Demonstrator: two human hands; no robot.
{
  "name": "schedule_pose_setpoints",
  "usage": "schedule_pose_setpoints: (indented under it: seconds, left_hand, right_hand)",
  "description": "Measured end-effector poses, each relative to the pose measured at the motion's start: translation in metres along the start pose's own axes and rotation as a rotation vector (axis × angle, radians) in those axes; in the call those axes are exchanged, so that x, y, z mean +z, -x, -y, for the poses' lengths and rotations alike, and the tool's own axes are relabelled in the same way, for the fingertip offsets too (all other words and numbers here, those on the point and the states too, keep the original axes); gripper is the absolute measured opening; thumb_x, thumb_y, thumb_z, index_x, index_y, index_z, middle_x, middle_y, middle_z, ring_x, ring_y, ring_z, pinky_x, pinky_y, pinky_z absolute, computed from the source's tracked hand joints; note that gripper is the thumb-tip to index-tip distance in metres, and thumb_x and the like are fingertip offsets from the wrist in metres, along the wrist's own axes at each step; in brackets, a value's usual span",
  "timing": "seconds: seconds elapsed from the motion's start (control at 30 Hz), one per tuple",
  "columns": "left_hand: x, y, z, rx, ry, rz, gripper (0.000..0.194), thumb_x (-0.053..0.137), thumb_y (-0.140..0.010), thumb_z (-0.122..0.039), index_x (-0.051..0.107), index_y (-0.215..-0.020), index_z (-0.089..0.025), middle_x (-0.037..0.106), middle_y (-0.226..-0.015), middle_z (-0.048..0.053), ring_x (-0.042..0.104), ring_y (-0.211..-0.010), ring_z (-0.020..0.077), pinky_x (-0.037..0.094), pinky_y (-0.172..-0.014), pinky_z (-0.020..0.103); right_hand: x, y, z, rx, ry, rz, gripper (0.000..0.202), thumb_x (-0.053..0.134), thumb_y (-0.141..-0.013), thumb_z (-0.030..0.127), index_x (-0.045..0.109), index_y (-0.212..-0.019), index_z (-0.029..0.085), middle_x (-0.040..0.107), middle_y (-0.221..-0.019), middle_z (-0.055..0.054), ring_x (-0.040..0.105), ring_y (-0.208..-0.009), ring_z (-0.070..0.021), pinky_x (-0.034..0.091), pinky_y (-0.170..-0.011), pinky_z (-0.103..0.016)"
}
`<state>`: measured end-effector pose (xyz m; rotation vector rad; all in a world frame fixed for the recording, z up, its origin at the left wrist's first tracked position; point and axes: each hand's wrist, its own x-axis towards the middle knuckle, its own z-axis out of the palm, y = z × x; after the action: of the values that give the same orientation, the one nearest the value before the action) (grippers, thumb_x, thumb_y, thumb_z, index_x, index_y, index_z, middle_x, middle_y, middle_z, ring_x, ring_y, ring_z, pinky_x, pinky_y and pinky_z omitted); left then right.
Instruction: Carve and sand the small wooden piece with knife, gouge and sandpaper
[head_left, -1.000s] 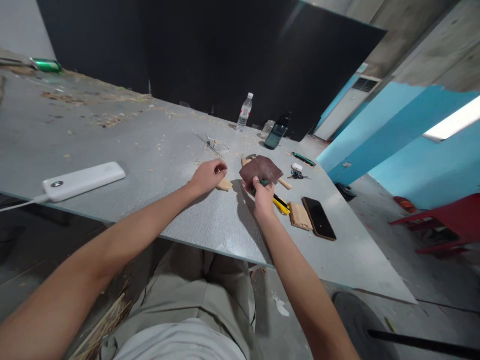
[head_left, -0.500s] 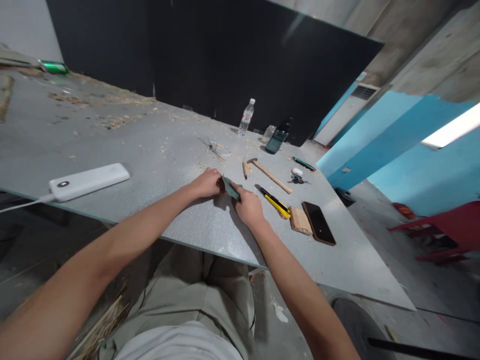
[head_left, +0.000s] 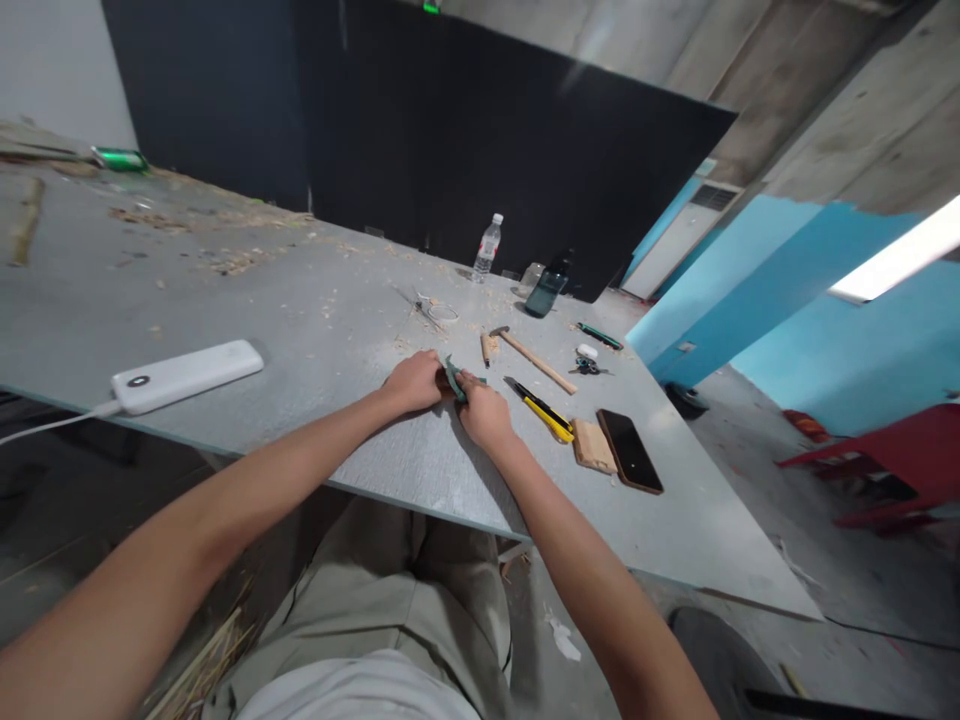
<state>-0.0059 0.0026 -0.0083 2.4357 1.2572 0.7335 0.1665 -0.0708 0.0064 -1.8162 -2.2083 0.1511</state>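
The green sheet (head_left: 454,381) is sitting just above the bench (head_left: 420,462), right hand (head_left: 485,412) gripping it, left hand (head_left: 415,381) curling alongside, contents hidden; work is seemingly underway, the remainder unclear.

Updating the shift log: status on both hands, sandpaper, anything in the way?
Right hand gripping folded sandpaper. Left hand curled close beside it, grip hidden. Yellow utility knife lying right of both hands, apart from them; nothing visibly blocking.

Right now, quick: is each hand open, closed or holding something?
Left hand: curled; whether it grips anything can't be told, its fingertips are hidden.
Right hand: closed, holding a green sheet.
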Motion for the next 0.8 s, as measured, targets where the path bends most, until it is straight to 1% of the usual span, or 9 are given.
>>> schedule_pose_setpoints:
  seconds: [0.1, 0.2, 0.27, 0.33, 0.4, 0.5, 0.6, 0.7, 0.8]
  left_hand:
    - [0.001, 0.003, -0.005, -0.024, -0.078, 0.009, 0.019, 0.071, -0.088, -0.033, 0.073, -0.081, -0.016, 0.066, -0.101, 0.013, 0.063, -0.1, 0.0273, 0.05, -0.089, 0.04]
    - [0.001, 0.003, -0.005, -0.025, -0.111, 0.04, 0.018, 0.069, -0.093, -0.033, 0.074, -0.09, -0.016, 0.069, -0.11, 0.01, 0.063, -0.106, 0.0252, 0.05, -0.097, 0.041]
    - [0.0, 0.003, -0.004, -0.034, -0.12, 0.053, 0.021, 0.072, -0.092, -0.038, 0.075, -0.092, -0.017, 0.07, -0.112, 0.009, 0.063, -0.108, 0.0249, 0.05, -0.098, 0.04]
    - [0.0, 0.003, -0.005, -0.055, -0.133, 0.053, 0.024, 0.075, -0.089, -0.042, 0.077, -0.093, -0.018, 0.07, -0.112, 0.01, 0.065, -0.109, 0.0264, 0.05, -0.095, 0.038]
    - [-0.001, 0.003, -0.006, -0.082, -0.154, 0.044, 0.029, 0.075, -0.088, -0.047, 0.079, -0.094, -0.019, 0.07, -0.111, 0.011, 0.065, -0.109, 0.0284, 0.05, -0.093, 0.037]
    - [-0.003, 0.004, -0.008, -0.107, -0.186, 0.035, 0.033, 0.073, -0.088, -0.05, 0.079, -0.096, -0.018, 0.07, -0.111, 0.013, 0.065, -0.109, 0.0307, 0.05, -0.091, 0.039]
    - [-0.003, 0.003, -0.006, -0.112, -0.196, 0.034, 0.025, 0.07, -0.09, -0.041, 0.078, -0.096, -0.018, 0.071, -0.114, 0.013, 0.064, -0.109, 0.0304, 0.048, -0.09, 0.04]
    - [-0.001, 0.001, -0.002, -0.093, -0.187, 0.041, 0.02, 0.067, -0.09, -0.035, 0.078, -0.09, -0.018, 0.072, -0.111, 0.013, 0.064, -0.107, 0.0298, 0.047, -0.089, 0.04]
    - [-0.002, -0.004, 0.003, -0.05, -0.174, 0.069, 0.02, 0.069, -0.088, -0.036, 0.076, -0.086, -0.018, 0.072, -0.106, 0.012, 0.064, -0.103, 0.0288, 0.045, -0.086, 0.039]
  right_hand:
    - [-0.003, 0.012, 0.002, -0.007, 0.022, 0.018, 0.065, 0.051, -0.092, 0.006, 0.057, -0.156, 0.016, 0.052, -0.165, -0.012, 0.054, -0.15, -0.0282, 0.046, -0.121, -0.041]
    - [-0.006, 0.017, 0.004, 0.003, 0.04, 0.036, 0.068, 0.05, -0.09, 0.005, 0.057, -0.157, 0.018, 0.051, -0.166, -0.011, 0.055, -0.149, -0.028, 0.048, -0.119, -0.04]
    - [-0.008, 0.011, 0.004, 0.018, 0.047, 0.042, 0.065, 0.05, -0.092, 0.007, 0.058, -0.155, 0.02, 0.054, -0.164, -0.011, 0.062, -0.142, -0.03, 0.051, -0.115, -0.041]
    - [-0.01, -0.001, 0.004, 0.027, 0.048, 0.049, 0.059, 0.05, -0.095, 0.011, 0.063, -0.152, 0.021, 0.061, -0.158, -0.012, 0.069, -0.133, -0.0317, 0.054, -0.11, -0.042]
    - [-0.011, -0.011, 0.004, 0.021, 0.042, 0.056, 0.057, 0.052, -0.095, 0.013, 0.065, -0.15, 0.023, 0.067, -0.152, -0.012, 0.071, -0.129, -0.0313, 0.055, -0.108, -0.041]
    - [-0.01, -0.011, 0.003, -0.005, 0.033, 0.048, 0.06, 0.052, -0.094, 0.011, 0.061, -0.153, 0.02, 0.061, -0.157, -0.011, 0.066, -0.137, -0.0303, 0.053, -0.113, -0.04]
    - [-0.009, 0.005, -0.001, -0.053, 0.028, 0.044, 0.066, 0.051, -0.091, 0.005, 0.058, -0.155, 0.016, 0.051, -0.165, -0.01, 0.057, -0.147, -0.0286, 0.047, -0.121, -0.041]
    - [-0.009, 0.016, -0.009, -0.111, 0.013, 0.062, 0.071, 0.052, -0.086, 0.002, 0.059, -0.156, 0.018, 0.051, -0.165, -0.007, 0.052, -0.151, -0.0249, 0.044, -0.124, -0.037]
    - [-0.009, 0.012, -0.018, -0.151, -0.007, 0.068, 0.075, 0.052, -0.084, 0.001, 0.057, -0.157, 0.018, 0.051, -0.165, -0.007, 0.052, -0.152, -0.0266, 0.046, -0.123, -0.041]
